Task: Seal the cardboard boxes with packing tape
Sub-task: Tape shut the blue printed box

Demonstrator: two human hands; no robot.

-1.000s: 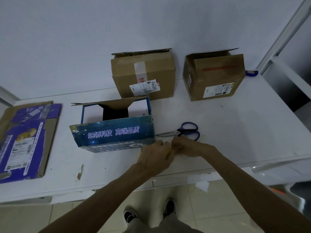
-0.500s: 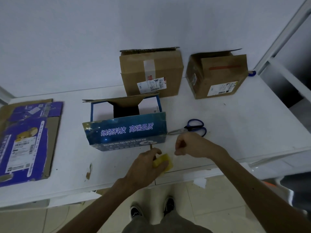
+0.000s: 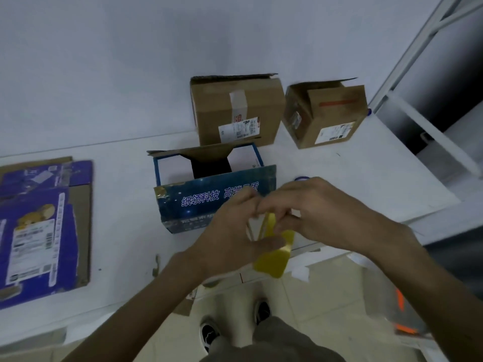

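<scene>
A yellow roll of packing tape (image 3: 274, 253) is lifted above the table's front edge. My left hand (image 3: 235, 236) grips the roll from the left. My right hand (image 3: 318, 212) meets it from the right and its fingertips pinch at the roll's top, where the tape end seems to be. Just behind the hands stands a blue printed box (image 3: 209, 189) with its top flaps open. Two brown cardboard boxes stand at the back by the wall, one in the middle (image 3: 237, 111) and one to the right (image 3: 326, 113), both with raised top flaps.
The white table (image 3: 125, 205) carries a flattened purple carton (image 3: 39, 226) at the left. A blue scissors handle (image 3: 302, 178) peeks out above my right hand. A white shelf frame (image 3: 431, 82) rises at the right. My shoes and the tiled floor show below.
Both hands have come together and lifted the yellow roll off the table toward me. My right hand, apart half a second ago, now covers most of the scissors.
</scene>
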